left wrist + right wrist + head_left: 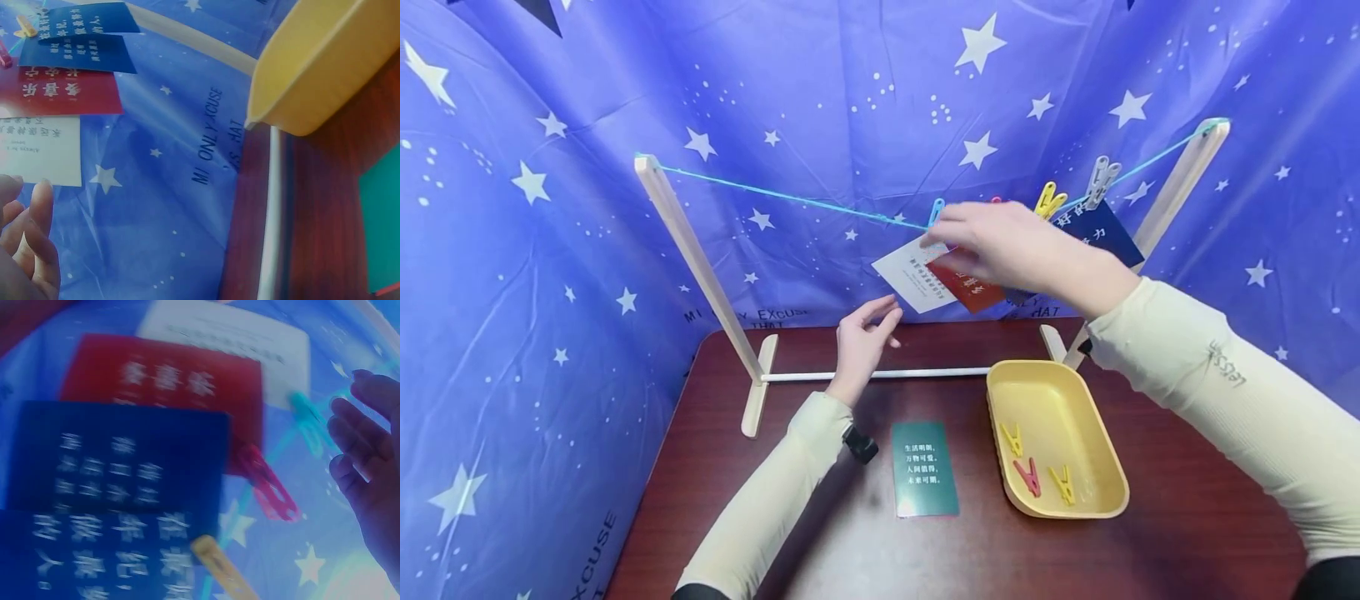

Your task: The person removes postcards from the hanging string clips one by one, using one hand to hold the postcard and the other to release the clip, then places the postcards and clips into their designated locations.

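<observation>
Along a teal string (790,197) hang a white card (910,275), a red card (973,283) and dark blue cards (1101,233), with printed writing. A light blue clothespin (311,425) sits on the string at the white card, and a pink clothespin (269,484) at the red one. My right hand (1000,246) is raised in front of the string beside the light blue clothespin, fingers loosely bent and holding nothing. Below the white card, my left hand (863,337) has relaxed fingers close to its lower edge; whether they touch it, I cannot tell.
Wooden posts (700,267) support the string, with a white rod (925,373) between their feet. On the table (760,517) lie a green card (925,471) and a yellow tray (1108,467) containing yellow and pink clothespins. Yellow (1049,202) and grey clothespins (1102,179) grip the line's right half.
</observation>
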A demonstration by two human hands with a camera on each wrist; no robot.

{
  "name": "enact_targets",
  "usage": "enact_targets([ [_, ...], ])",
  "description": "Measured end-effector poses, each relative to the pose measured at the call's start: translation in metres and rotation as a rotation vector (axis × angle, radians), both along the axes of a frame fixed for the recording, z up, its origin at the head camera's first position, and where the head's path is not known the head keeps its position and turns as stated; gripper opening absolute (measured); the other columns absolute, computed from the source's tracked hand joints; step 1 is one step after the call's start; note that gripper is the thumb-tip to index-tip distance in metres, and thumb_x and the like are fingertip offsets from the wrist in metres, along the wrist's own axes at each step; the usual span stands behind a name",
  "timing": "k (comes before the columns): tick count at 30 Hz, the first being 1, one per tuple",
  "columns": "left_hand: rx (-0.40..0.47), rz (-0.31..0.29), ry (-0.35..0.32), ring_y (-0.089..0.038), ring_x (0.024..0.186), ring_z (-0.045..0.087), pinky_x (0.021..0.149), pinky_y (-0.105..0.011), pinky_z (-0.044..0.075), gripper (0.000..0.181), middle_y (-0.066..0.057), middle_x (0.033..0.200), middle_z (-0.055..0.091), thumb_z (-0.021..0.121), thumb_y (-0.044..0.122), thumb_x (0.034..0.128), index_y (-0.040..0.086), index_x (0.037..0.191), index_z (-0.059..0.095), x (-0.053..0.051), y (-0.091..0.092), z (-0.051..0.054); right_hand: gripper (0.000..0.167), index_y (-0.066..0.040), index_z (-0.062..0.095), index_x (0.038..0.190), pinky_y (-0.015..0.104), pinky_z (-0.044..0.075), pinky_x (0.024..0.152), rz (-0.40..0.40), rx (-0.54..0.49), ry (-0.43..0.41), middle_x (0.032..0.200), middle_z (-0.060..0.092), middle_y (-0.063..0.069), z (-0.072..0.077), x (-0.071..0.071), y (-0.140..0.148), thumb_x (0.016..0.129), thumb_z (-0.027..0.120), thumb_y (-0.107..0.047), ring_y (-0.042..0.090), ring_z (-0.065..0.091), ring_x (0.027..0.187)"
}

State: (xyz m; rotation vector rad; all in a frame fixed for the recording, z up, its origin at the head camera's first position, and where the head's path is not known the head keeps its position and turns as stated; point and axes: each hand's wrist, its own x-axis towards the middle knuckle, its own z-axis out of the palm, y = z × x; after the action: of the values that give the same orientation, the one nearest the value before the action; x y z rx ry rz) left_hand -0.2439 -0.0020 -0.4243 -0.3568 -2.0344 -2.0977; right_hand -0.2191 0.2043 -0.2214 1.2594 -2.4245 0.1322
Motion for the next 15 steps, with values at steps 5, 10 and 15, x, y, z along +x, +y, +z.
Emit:
enact_targets([
  [5,0.031,0.007,-0.013,-0.006,0.050,0.064,0.043,-0.017,0.041,0.029,-0.020,0.118,0.075,0.076,0.009,0.0960,0.000,0.124,0.074,-0.003,0.007,0.008,0.015,-0.006,0.074,0.112,0.047,0.053,0.081,-0.008,-0.136,-0.079,0.107,0.070,0.009,0.026,-0.012,-0.003,0.096,0.074,-0.007,0.026,0.063,0.090],
  [10,0.045,-0.003,-0.032,-0.006,0.051,0.065,0.044,-0.020,0.041,0.027,-0.013,0.114,0.077,0.077,0.012,0.0954,0.003,0.121,0.076,-0.006,0.013,0.010,0.020,-0.001,0.074,0.112,0.052,0.042,0.095,-0.039,-0.147,-0.146,0.112,0.071,0.016,0.039,-0.027,0.002,0.094,0.077,-0.010,0.036,0.055,0.106],
  [15,0.037,0.006,-0.024,-0.005,0.051,0.064,0.044,-0.020,0.041,0.024,-0.014,0.110,0.078,0.078,0.012,0.0947,0.002,0.117,0.076,-0.009,0.014,0.011,0.033,-0.003,0.073,0.122,0.059,0.034,0.108,-0.170,-0.059,-0.271,0.124,0.071,0.017,0.043,-0.036,0.005,0.095,0.078,-0.021,0.039,0.049,0.123],
])
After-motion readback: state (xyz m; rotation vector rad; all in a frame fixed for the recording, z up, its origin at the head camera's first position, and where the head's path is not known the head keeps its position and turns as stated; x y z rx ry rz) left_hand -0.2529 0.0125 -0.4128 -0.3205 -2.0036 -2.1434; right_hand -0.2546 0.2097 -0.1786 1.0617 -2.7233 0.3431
